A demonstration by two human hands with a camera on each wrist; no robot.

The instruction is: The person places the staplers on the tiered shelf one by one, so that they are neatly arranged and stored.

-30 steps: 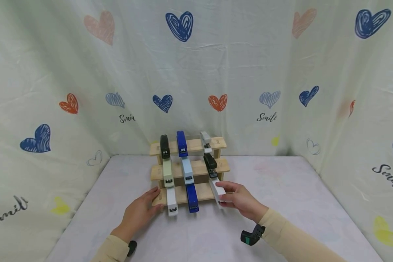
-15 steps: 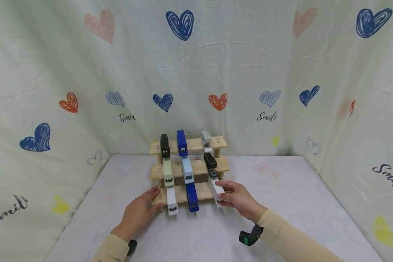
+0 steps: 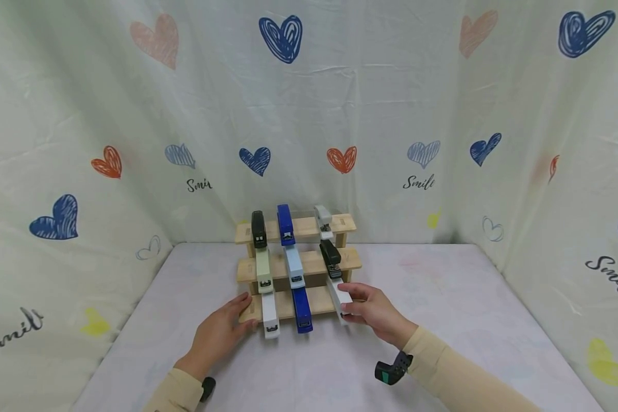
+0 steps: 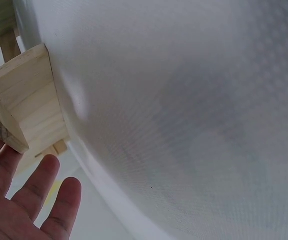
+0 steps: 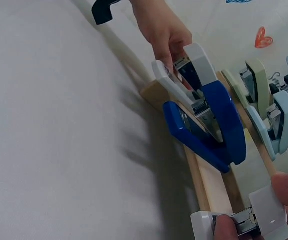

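A three-tier wooden rack (image 3: 319, 302) carries several staplers, and my left hand (image 3: 220, 333) holds the left end of its lowest shelf. Seen from the left wrist, fingertips touch that wooden end (image 4: 26, 90) while other fingers stick out straight. My right hand (image 3: 378, 312) pinches a white stapler (image 3: 339, 297) at the right of the lowest shelf. In the right wrist view its thumb and a finger press on the white stapler (image 5: 268, 210) from two sides. Beside it on the same shelf are a dark blue stapler (image 3: 302, 309) and another white stapler (image 3: 270, 315).
On the middle shelf lie a pale green stapler (image 3: 264, 270), a light blue one (image 3: 294, 266) and a black one (image 3: 331, 257). The top shelf bears a black (image 3: 258, 229), a blue (image 3: 285, 224) and a grey stapler (image 3: 323, 220). A heart-print curtain (image 3: 309, 114) surrounds the white table (image 3: 417, 280).
My right hand has shifted very slightly to the left with the white stapler. My left hand stays on the rack's end.
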